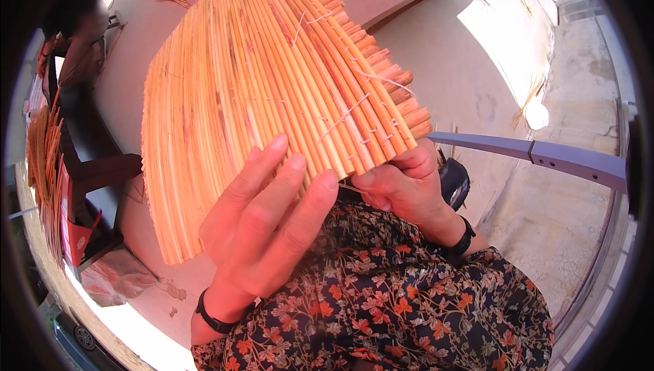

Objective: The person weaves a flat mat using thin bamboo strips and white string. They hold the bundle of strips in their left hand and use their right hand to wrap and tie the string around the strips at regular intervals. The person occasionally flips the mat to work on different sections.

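One reed mat (252, 78) lay ahead, stalks (197, 139) running outward, left hand (255, 231) spread on it, right hand (407, 184) (nearer its near right corner, contents hidden) curled tight.

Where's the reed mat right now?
The reed mat is upper centre-left in the head view, the left hand at its lower edge, the right hand at its lower right corner.
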The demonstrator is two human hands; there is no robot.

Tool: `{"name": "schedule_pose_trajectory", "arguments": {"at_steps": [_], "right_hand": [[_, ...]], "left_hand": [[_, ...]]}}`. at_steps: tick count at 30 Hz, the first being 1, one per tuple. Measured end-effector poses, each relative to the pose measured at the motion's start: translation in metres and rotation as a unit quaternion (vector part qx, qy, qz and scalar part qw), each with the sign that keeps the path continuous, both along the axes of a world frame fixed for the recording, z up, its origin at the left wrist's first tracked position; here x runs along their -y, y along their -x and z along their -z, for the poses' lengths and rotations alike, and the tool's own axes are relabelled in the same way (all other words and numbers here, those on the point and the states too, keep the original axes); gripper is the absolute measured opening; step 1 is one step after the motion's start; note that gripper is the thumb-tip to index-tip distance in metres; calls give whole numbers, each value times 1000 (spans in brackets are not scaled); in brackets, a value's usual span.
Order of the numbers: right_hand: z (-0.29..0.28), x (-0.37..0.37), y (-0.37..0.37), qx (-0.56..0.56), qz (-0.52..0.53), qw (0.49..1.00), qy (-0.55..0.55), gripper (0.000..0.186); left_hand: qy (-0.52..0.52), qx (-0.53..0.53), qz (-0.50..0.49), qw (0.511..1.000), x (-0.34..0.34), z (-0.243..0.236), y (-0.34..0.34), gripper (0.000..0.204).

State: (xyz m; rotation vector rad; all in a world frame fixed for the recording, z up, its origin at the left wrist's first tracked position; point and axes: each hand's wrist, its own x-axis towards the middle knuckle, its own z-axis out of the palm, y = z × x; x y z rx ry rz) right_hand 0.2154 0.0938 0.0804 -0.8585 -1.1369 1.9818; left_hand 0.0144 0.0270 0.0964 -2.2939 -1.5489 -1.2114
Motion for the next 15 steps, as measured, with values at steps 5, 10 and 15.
{"name": "schedule_pose_trajectory", "arguments": {"at_steps": [5, 10, 15], "right_hand": [[2, 2, -3, -27, -16, 996, 83, 16], [0, 2, -2, -73, -13, 987, 140, 15], [-6, 2, -3, -70, -17, 988, 134, 13]], "left_hand": [[10, 23, 6, 1000, 4, 3, -2, 36], [15, 22, 16, 1000, 3, 3, 1, 38], [16, 4, 25, 1000, 3, 2, 3, 39]]}}
